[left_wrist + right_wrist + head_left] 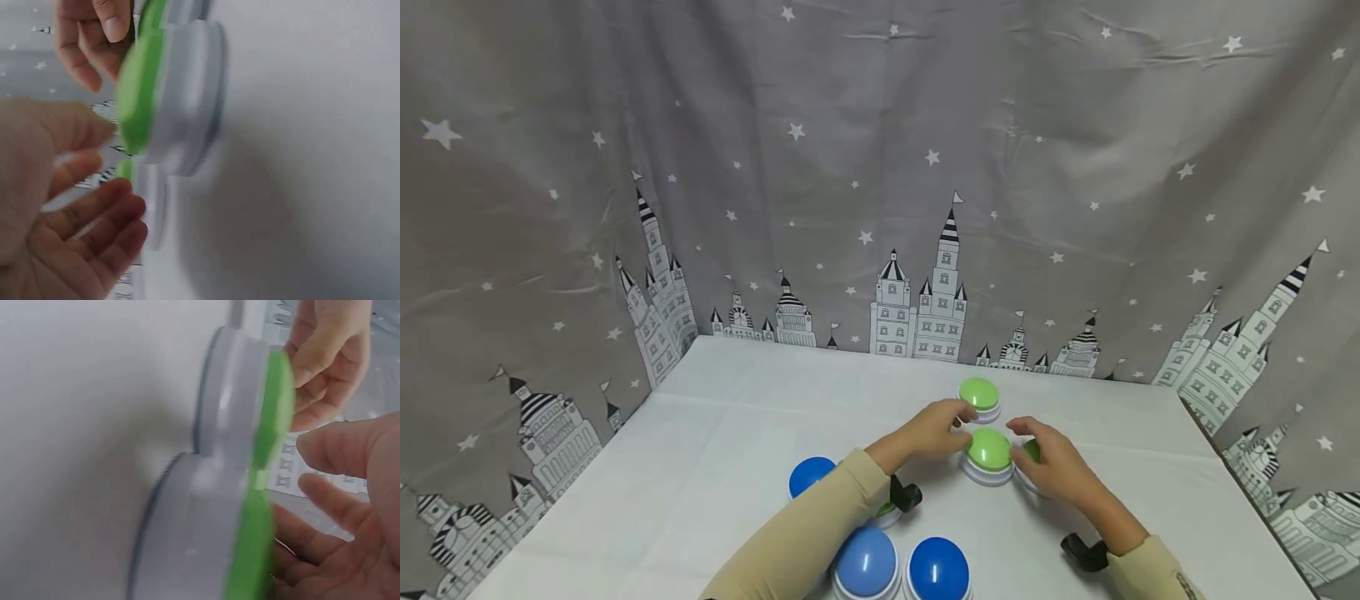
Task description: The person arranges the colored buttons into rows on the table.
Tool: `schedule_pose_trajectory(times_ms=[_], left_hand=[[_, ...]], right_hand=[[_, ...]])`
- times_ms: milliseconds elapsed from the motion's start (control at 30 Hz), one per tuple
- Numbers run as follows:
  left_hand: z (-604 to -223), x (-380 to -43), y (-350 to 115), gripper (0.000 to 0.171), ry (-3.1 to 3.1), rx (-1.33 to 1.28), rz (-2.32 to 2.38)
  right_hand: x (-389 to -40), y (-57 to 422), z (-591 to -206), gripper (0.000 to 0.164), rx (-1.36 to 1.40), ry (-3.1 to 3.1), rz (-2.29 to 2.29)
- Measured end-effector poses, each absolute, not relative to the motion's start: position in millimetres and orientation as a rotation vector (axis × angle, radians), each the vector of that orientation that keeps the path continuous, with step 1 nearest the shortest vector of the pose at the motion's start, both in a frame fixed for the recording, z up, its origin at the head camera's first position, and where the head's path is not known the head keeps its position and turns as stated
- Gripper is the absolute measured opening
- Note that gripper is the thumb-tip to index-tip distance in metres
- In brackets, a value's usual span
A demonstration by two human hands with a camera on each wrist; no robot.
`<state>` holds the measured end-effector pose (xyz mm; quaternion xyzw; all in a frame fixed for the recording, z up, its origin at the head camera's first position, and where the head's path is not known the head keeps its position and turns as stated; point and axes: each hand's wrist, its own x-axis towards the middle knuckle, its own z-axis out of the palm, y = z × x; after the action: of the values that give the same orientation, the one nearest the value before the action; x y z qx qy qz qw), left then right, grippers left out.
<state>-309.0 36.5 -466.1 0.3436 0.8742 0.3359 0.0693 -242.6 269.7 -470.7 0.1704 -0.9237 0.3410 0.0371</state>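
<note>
Three push buttons with green domes and white bases are grouped by my hands: the back button (979,394), the middle button (988,450) and the right button (1033,451), mostly hidden by my right hand. My left hand (931,429) reaches to the left side of the middle button, its thumb tip close to the dome and its fingers loosely bent with nothing in them. Across from it, my right hand (1052,467) hovers over the right button with thumb and fingers spread. The left wrist view shows the middle button (140,94) beside my left thumb.
Nearer to me on the white tabletop (737,433) are a dark blue button (939,569), a lighter blue button (867,562) and another blue button (809,473) partly behind my left sleeve. A green button (887,510) peeks from under my left wrist. A grey castle-print curtain (820,167) hangs behind.
</note>
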Motion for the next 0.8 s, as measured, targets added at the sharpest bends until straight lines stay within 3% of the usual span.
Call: schedule_pose_trajectory(times_ms=[433, 800], left_hand=[[-476.3, -302.2, 36.9, 0.063, 2.570, 1.196, 0.919], [-468.4, -298.8, 25.6, 0.065, 2.555, 1.211, 0.909]], right_hand=[[-243.2, 267.0, -479.1, 0.032, 0.675, -2.849, 1.016], [-232.5, 260.3, -471.2, 0.036, 0.839, -2.818, 0.893]])
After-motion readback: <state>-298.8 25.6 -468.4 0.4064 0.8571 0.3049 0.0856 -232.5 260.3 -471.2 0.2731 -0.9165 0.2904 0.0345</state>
